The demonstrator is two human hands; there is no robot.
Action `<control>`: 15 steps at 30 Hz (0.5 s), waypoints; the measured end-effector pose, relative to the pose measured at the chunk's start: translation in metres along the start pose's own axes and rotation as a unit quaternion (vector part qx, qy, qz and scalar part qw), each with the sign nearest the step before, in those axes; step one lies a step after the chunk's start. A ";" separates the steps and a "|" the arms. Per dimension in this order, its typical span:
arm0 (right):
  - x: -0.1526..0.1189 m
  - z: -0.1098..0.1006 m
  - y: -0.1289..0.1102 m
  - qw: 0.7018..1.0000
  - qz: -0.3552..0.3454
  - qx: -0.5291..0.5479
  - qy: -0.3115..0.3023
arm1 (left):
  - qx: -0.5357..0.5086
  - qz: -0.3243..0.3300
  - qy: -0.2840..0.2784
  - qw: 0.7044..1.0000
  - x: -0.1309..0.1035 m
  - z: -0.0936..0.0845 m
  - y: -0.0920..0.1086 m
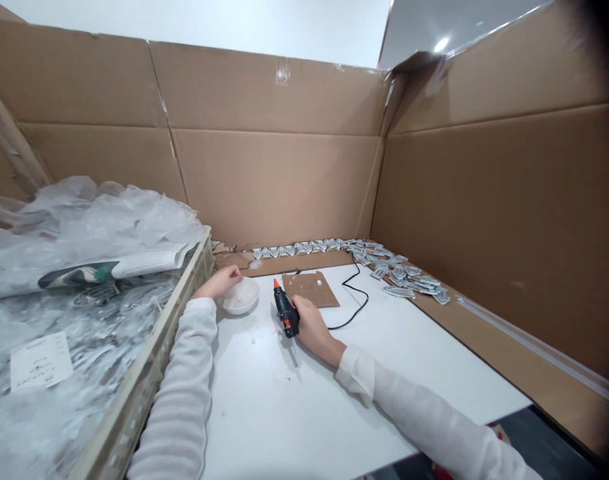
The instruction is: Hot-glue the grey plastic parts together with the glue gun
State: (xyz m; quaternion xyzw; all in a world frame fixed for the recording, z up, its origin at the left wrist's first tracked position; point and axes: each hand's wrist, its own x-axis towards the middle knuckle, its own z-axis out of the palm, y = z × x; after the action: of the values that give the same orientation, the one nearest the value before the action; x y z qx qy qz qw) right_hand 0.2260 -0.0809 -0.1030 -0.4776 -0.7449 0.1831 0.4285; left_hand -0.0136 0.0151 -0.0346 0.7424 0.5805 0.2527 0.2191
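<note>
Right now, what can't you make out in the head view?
- Bowl contents: the left hand covers the rim; anything inside is too small to tell.
- Glue gun trigger: hidden by the right hand.
- Cord: its far end is lost among the small packets.
- Packet markings: too small.
- Paper label in the crate: writing blurred.
- What lies under the plastic bags: hidden.

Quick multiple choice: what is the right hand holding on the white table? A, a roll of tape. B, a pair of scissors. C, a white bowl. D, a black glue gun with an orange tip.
D: the right hand grips a black glue gun with an orange nozzle, its cord trailing across the table; the white bowl sits by the left hand instead.
</note>
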 end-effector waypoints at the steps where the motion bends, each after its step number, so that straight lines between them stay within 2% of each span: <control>1: 0.001 -0.001 -0.001 1.000 0.007 0.023 0.004 | -0.007 0.008 0.008 1.000 0.000 -0.002 0.001; 4: 0.008 -0.008 -0.008 0.994 0.030 0.101 0.015 | -0.036 0.034 0.019 0.999 -0.004 -0.012 0.013; 7: 0.026 -0.025 -0.024 0.982 0.060 0.180 0.020 | -0.104 0.081 0.006 0.991 -0.011 -0.022 0.041; 9: 0.044 -0.040 -0.042 0.950 0.106 0.293 0.011 | -0.170 0.112 -0.014 0.979 -0.016 -0.026 0.067; 11: 0.064 -0.056 -0.061 0.899 0.134 0.417 0.013 | -0.226 0.138 -0.043 0.963 -0.020 -0.029 0.094; 13: 0.085 -0.070 -0.080 0.883 0.114 0.453 0.046 | -0.267 0.153 -0.053 0.950 -0.024 -0.032 0.121; 15: 0.102 -0.080 -0.092 0.882 0.067 0.457 0.094 | -0.302 0.164 -0.032 0.938 -0.027 -0.034 0.143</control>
State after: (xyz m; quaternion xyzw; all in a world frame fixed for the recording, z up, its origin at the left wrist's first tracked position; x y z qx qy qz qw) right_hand 0.2221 -0.0477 0.0525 -0.2926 -0.5002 0.4859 0.6542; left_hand 0.0677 -0.0430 0.0770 0.7335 0.3398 0.4249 0.4073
